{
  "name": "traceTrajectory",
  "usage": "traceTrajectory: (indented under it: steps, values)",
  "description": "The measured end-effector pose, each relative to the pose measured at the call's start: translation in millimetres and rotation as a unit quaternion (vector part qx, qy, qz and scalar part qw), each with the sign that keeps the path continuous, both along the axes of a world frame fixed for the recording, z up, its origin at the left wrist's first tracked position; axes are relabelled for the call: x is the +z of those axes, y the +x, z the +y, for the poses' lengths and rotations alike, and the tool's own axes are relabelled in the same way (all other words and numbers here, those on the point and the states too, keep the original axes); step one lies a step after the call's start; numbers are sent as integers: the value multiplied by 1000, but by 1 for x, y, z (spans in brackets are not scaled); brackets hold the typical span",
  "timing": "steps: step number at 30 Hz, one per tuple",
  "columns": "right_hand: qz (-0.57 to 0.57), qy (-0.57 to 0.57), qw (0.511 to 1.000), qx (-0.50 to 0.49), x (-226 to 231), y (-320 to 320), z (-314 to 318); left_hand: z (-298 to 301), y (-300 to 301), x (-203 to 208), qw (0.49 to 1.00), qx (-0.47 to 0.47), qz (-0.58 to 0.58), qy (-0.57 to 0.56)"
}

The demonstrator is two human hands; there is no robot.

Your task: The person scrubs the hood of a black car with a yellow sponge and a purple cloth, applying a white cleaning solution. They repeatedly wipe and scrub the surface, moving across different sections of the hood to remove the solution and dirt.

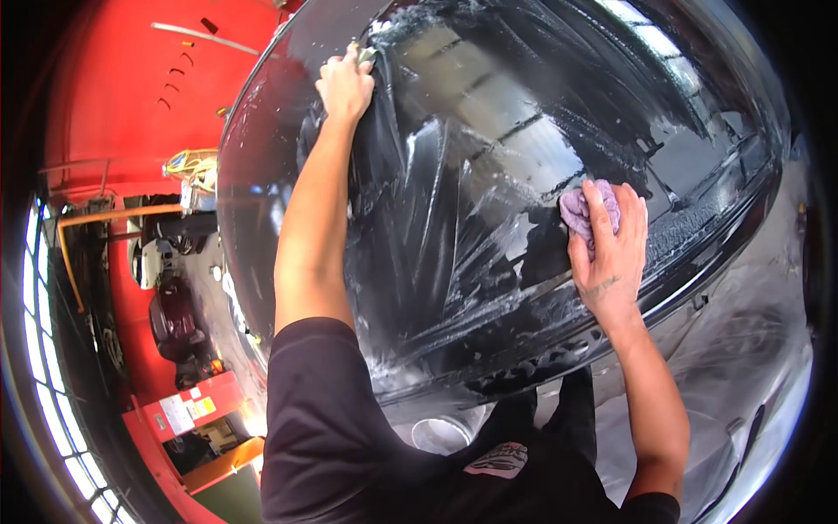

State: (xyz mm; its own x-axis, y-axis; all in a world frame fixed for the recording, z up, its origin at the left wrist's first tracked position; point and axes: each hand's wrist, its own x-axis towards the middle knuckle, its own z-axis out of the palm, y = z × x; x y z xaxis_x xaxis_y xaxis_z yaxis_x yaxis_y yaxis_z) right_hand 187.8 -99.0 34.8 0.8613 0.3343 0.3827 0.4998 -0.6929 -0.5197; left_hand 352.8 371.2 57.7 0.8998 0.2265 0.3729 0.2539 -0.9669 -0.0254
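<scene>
A glossy black car panel (410, 288), wet and streaked with whitish suds, spreads beneath both hands. My left hand (346, 87) reaches far across it, its fingers closed round a small pale grey-green piece (367, 57) that shows only in part; its kind I cannot make out. Closer to me and to the right, my right hand (618, 249) grips a crumpled purple cloth (575, 212) and presses it against the panel. The fingers wrap over the cloth's right side. Window light reflects in the panel between the hands.
A pale bucket (441, 434) stands on the floor by my legs. Clear plastic sheeting (742, 341) lies at the right. Along the red wall (131, 96) at left are a yellow coiled cable (192, 164), an orange pole (118, 214) and a red cabinet (188, 408).
</scene>
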Motion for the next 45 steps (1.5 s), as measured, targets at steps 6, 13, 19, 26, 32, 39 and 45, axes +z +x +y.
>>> traceTrajectory:
  steps: [6,13,19,26,32,39,45]
  values:
    - [3,-19,1000,-20,-3,3,-3,-58,-208,-19,981,-184,-2,-68]
    - [-19,-7,1000,-7,-3,2,6,43,-58,0,998,-54,-25,5]
    - [-12,-4,999,-30,-6,2,-2,-14,-153,-23,993,-115,-15,-26]
    - [-7,-20,999,-32,-3,0,1,18,-188,-15,987,-153,-10,-40]
    - [-16,1,1000,-27,-6,-1,5,40,-85,-8,1000,12,10,2]
    - [-5,-27,999,-43,-4,0,-1,-39,-274,-14,978,-190,37,-83]
    - [-16,-4,1000,-20,-4,-5,7,33,-57,4,1000,-13,11,-13]
